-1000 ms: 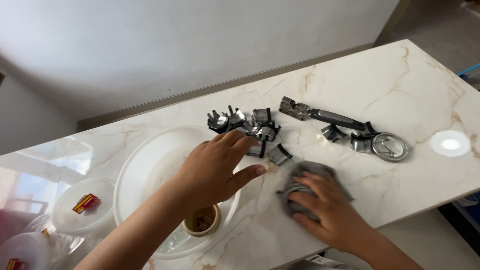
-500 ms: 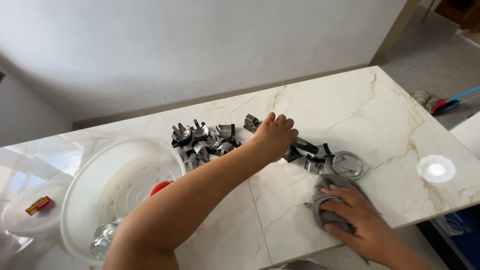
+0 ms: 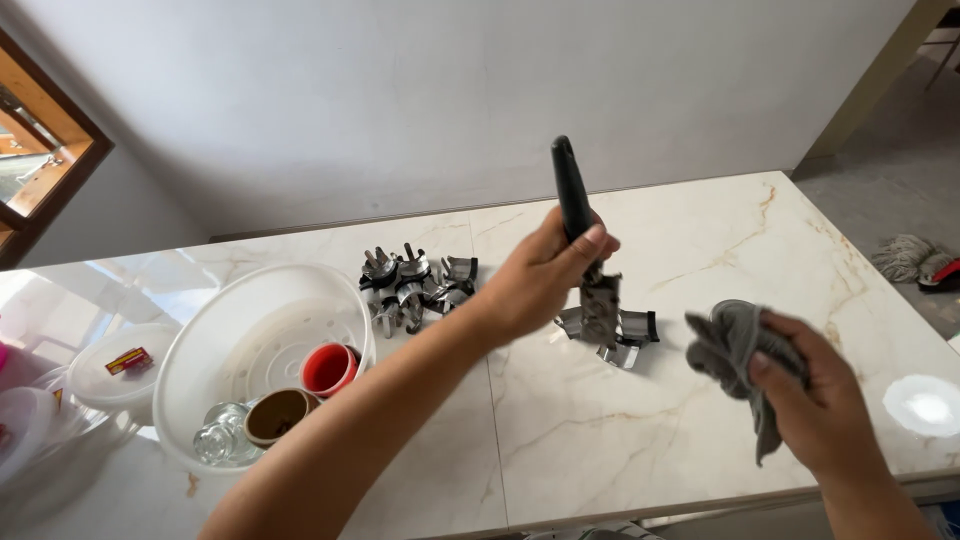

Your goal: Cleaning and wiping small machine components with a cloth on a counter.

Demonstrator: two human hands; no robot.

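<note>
Black-handled metal utensil [image 3: 585, 250] is being held upright at frame centre, above the marble counter [image 3: 700, 250], left hand [image 3: 540, 275] fingers wrapped round its handle. Grey cloth [image 3: 735, 350] is being bunched in the right hand [image 3: 815, 400], fingers curled, lower right.

Two hands are in view: the left hand [image 3: 540, 280] and the right hand [image 3: 815, 400]. One black-handled metal tool [image 3: 578, 215] stands upright above the bench [image 3: 700, 240], and one grey cloth [image 3: 735, 345] is bunched up. One white plastic basin [image 3: 250, 330] sits near the bench's left edge, holding three vessels: one red cup [image 3: 328, 368], one brown cup [image 3: 275, 415] and one clear glass [image 3: 212, 440]. One round lidded white container [image 3: 120, 365] lies left of the basin. The small metal pieces form two groups: a pile [image 3: 415, 285] toward the back edge, its pieces too tangled to count, and a smaller cluster [image 3: 615, 335] of about three at mid-bench.
</note>
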